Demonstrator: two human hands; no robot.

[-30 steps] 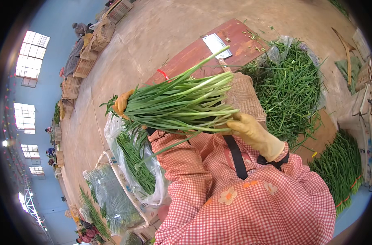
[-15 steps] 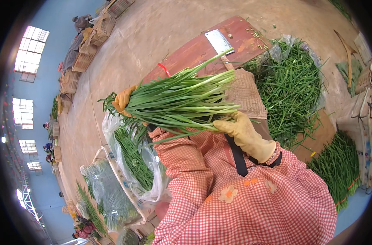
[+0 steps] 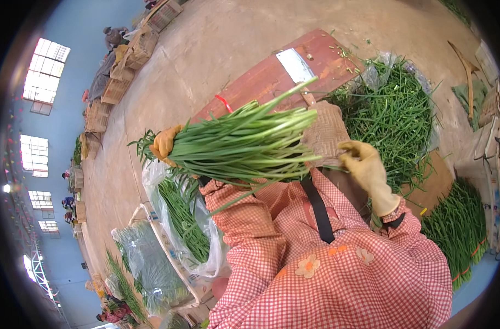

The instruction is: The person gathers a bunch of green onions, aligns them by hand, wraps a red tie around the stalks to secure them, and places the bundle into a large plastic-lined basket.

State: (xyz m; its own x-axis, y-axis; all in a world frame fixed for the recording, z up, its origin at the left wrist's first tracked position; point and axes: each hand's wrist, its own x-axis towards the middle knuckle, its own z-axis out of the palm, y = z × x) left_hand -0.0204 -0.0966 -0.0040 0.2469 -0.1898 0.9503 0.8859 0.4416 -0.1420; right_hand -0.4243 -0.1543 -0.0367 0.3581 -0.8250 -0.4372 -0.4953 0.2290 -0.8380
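My left hand (image 3: 165, 145), in an orange-tan glove, grips a thick bunch of garlic chives (image 3: 244, 141) near the leafy tips. The pale stalk ends fan out to the right, over my lap. Apart from the bunch, to the right of those ends, is my right hand (image 3: 368, 170) in a pale yellow glove. Its fingers are curled together in a pinch; whatever they may hold is too small to make out. Beyond the bunch, a wide-bladed cleaver (image 3: 295, 66) with a wooden handle lies on a red-brown board (image 3: 255, 82).
A heap of loose green stalks (image 3: 392, 118) fills a plastic-lined spot at right. Tied chives (image 3: 461, 230) stand below it. At left are an open plastic bag (image 3: 214, 241) of greens and a wrapped bundle (image 3: 151, 268). Crates (image 3: 118, 82) and other people line the blue wall.
My right hand has come off the stalk ends and moved right, its fingers curling in. The bunch stays in my left hand, which has shifted slightly.
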